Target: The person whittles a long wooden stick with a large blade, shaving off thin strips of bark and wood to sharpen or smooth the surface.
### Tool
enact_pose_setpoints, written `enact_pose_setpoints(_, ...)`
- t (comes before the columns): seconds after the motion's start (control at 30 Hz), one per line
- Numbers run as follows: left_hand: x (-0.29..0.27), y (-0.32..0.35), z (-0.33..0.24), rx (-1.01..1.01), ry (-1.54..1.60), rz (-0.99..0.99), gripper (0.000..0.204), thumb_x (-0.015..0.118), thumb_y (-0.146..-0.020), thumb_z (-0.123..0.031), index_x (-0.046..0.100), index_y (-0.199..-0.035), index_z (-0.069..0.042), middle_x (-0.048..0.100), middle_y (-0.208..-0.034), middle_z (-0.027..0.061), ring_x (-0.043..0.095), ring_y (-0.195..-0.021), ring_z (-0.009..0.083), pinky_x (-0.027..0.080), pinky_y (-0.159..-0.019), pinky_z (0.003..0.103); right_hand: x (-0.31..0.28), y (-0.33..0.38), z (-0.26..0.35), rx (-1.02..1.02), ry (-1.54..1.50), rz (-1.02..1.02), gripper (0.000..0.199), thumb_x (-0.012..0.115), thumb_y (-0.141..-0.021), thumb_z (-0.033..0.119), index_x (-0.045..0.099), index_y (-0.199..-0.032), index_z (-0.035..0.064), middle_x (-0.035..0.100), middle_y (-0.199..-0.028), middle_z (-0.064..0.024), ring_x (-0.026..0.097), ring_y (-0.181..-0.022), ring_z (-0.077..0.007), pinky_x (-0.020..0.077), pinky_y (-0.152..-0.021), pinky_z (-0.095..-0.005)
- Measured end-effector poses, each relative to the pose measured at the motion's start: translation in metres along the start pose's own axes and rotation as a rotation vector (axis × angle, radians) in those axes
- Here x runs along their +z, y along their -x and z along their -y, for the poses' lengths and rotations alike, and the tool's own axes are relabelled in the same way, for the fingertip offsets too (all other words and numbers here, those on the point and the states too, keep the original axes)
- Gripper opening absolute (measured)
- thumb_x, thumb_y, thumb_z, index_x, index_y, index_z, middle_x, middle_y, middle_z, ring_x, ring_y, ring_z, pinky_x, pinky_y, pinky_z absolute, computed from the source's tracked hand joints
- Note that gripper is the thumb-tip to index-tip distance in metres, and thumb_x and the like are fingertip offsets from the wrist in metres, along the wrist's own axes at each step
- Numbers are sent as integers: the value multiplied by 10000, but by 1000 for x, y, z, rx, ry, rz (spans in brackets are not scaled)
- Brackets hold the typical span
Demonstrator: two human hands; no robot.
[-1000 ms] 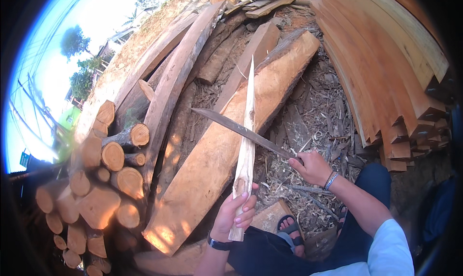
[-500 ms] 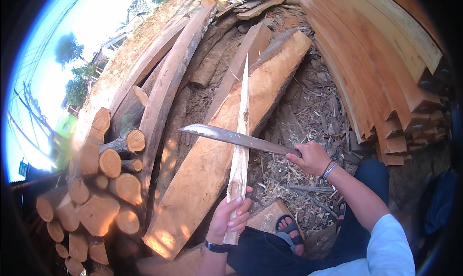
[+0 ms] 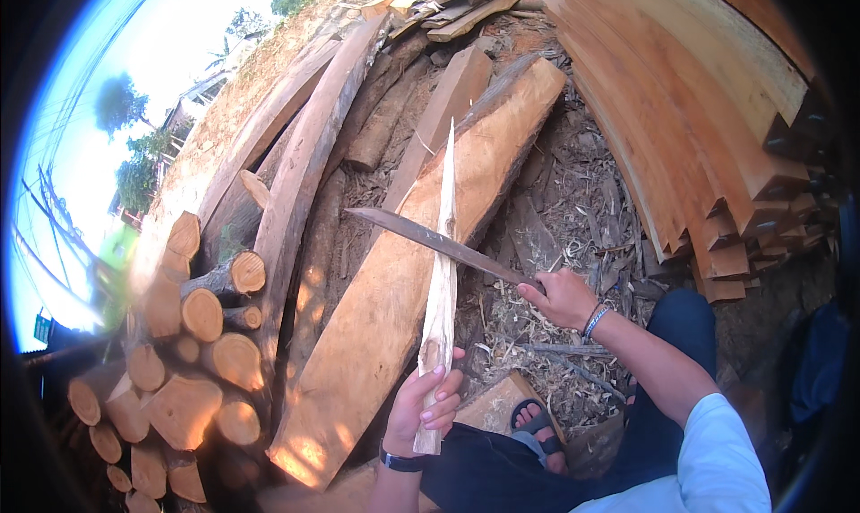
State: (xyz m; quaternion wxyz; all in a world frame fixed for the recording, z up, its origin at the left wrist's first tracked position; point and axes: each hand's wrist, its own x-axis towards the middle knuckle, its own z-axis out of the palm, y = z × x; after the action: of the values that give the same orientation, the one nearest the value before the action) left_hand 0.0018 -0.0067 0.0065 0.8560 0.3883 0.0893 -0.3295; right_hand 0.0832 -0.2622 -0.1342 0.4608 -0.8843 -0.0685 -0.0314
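My left hand (image 3: 426, 402) grips the lower end of a long pale wooden stake (image 3: 442, 271) that tapers to a point at its far end. My right hand (image 3: 563, 296) holds the handle of a long dark machete (image 3: 421, 235). The blade lies across the stake about halfway up, its tip pointing left. A dark watch sits on my left wrist and a beaded bracelet on my right. I sit with a sandalled foot (image 3: 537, 422) on a wooden block (image 3: 488, 404).
A broad orange plank (image 3: 394, 298) lies under the stake. Cut logs (image 3: 193, 352) are stacked at the left, curved sawn boards (image 3: 699, 128) at the right. Wood shavings (image 3: 546, 352) cover the ground near my foot.
The machete has swung down and left, from raised beside the stake to lying across it. The stake stays upright in my left hand.
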Motion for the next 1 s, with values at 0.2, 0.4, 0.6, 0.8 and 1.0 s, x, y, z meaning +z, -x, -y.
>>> enact_pose_setpoints(0.2, -3, 8, 1, -12, -83, 8, 336, 389, -1025, -144, 384, -1316, 25, 403, -724, 22, 356, -416, 28, 334, -331, 174, -6, -5, -4, -50, 83, -69, 688, 454, -921, 621, 634, -745, -18, 618, -650, -244, 649, -703, -425, 515, -678, -502)
enact_pose_setpoints(0.4, 7, 5, 4, -10, -170, 4, 359, 388, -1022, -139, 364, -1330, 44, 398, -719, 23, 353, -408, 24, 336, -318, 173, -3, -4, -14, -25, -148, -132, 653, 471, -922, 597, 640, -767, -15, 600, -621, -240, 648, -686, -415, 510, -668, -487)
enact_pose_setpoints(0.6, 5, 6, 3, 12, -173, 2, 352, 393, -1022, -137, 370, -1327, 39, 397, -720, 19, 344, -410, 22, 326, -319, 167, -9, 2, -6, -109, 84, -64, 654, 482, -911, 613, 640, -765, -4, 595, -612, -240, 638, -654, -408, 499, -633, -510)
enact_pose_setpoints(0.8, 7, 3, 4, 16, -166, -13, 344, 402, -1019, -133, 378, -1316, 37, 400, -715, 21, 350, -409, 20, 330, -316, 169, 1, 5, -3, -105, -41, -38, 667, 477, -913, 618, 618, -721, -5, 606, -625, -229, 637, -658, -410, 505, -639, -496)
enact_pose_setpoints(1.0, 7, 2, 4, -7, -210, -11, 340, 405, -1017, -129, 379, -1311, 41, 402, -717, 24, 351, -409, 21, 326, -316, 168, -10, -6, -2, -50, -3, -66, 658, 473, -921, 602, 643, -742, -8, 601, -619, -232, 637, -667, -416, 503, -643, -497)
